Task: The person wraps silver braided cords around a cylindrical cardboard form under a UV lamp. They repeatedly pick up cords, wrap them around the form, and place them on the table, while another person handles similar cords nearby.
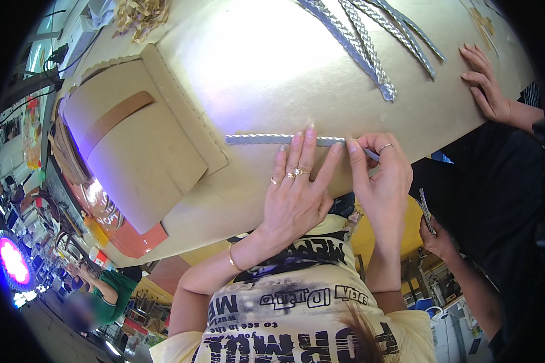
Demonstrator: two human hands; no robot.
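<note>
A narrow braided strip [260, 139], silvery white along one edge and grey along the other, lies straight across the table in front of me. My left hand [298, 196] rests on it with fingers stretched out and spread, the fingertips pressing the strip to the surface. Close beside it, my right hand [384, 172] pinches the strip's right end between thumb and fingers. A short grey length shows past the right thumb; part of that end is hidden by the fingers. Several similar braided strips [369, 63] lie farther off, fanned out toward the upper right.
On the left sits a large tan flap-shaped piece [136, 130] with a brown band. Crumpled tan scraps [140, 17] lie behind it. At the right, another person's hand [489, 91] rests on the table [224, 199]; below, another hand [439, 241] holds a braided piece [427, 209].
</note>
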